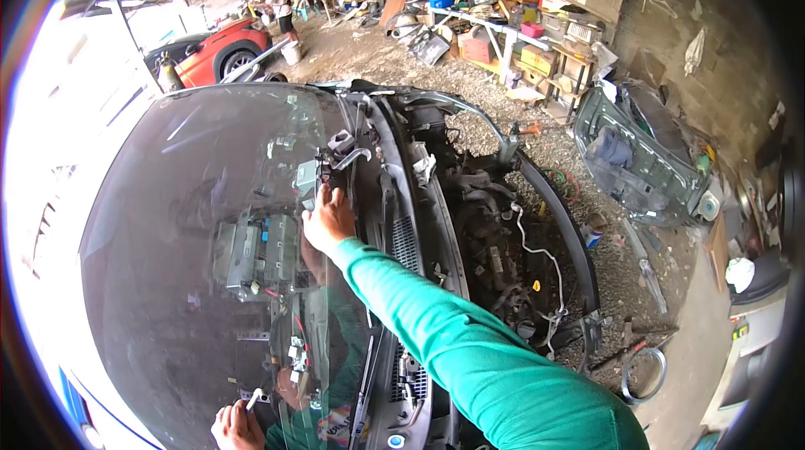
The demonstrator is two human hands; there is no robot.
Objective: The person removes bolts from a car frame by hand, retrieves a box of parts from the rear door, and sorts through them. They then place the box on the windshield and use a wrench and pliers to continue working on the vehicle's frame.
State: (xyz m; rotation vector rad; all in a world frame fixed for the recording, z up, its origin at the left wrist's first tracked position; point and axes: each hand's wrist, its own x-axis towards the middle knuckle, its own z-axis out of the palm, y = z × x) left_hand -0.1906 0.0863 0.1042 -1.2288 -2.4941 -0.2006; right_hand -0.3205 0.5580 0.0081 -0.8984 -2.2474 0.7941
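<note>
My right hand (pixel 329 219), at the end of a green sleeve, reaches over the windshield (pixel 168 198) near its lower edge. Its fingers are bent together against a small dark part, too hidden to name. Just beyond the fingertips lie metal pieces, including a curved wrench-like tool (pixel 354 158). A pale green box shape (pixel 307 176) shows left of them. At the bottom of the view, my left hand (pixel 237 428) is closed around a thin, light-coloured tool (pixel 254 400), its tip over the glass.
The open engine bay (pixel 495 257) lies right of the windshield. A detached green panel (pixel 641 156) leans at the right, near shelves of boxes (pixel 537 60). At the back left stand a red car (pixel 210 54) and another person (pixel 281 5). A metal ring (pixel 644 375) rests on the ground.
</note>
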